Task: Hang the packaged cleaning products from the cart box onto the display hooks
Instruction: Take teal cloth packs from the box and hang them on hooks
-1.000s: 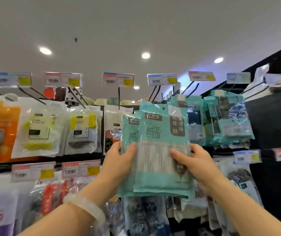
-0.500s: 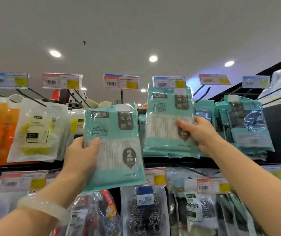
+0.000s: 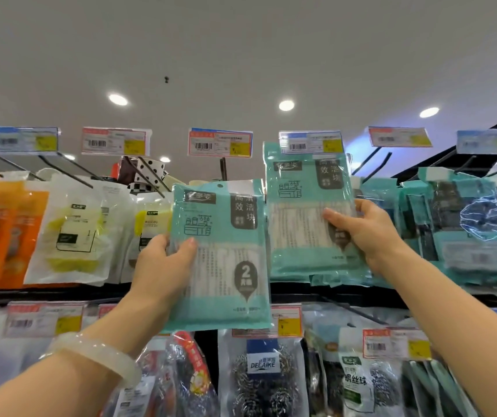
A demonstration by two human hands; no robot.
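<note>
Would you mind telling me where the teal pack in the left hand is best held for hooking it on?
Hold the teal pack low on its left edge, as the left hand does now, coming from the left. It is flat and upright, and that probably keeps its top hang hole free.

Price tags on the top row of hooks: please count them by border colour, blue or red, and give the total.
Blue price tags: 3
Red price tags: 3
Total: 6
</note>
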